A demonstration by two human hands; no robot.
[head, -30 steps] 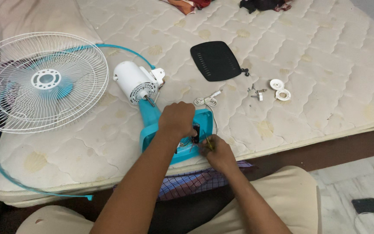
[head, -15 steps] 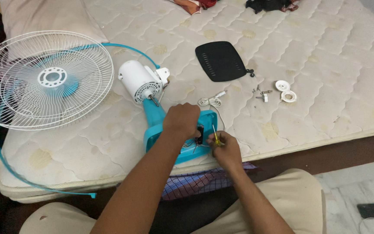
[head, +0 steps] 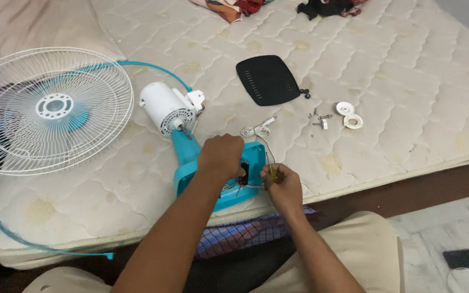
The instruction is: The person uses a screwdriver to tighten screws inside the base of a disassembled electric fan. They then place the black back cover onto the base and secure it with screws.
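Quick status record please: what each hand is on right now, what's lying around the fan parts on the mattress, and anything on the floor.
left hand: rests on top of the turquoise fan base
right hand: at the base's right edge, pinching a thin yellow-tipped tool
motor housing: white, on its side, joined to the base
fan guard: white wire, lying left on the mattress
black cover: flat, apart from the base
screws: loose, beside two white rings
white cord: coiled
phone: on the floor

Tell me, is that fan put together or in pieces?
In pieces. The white grille lies apart from the white motor, the black cover is off, and both hands work inside the open blue base.
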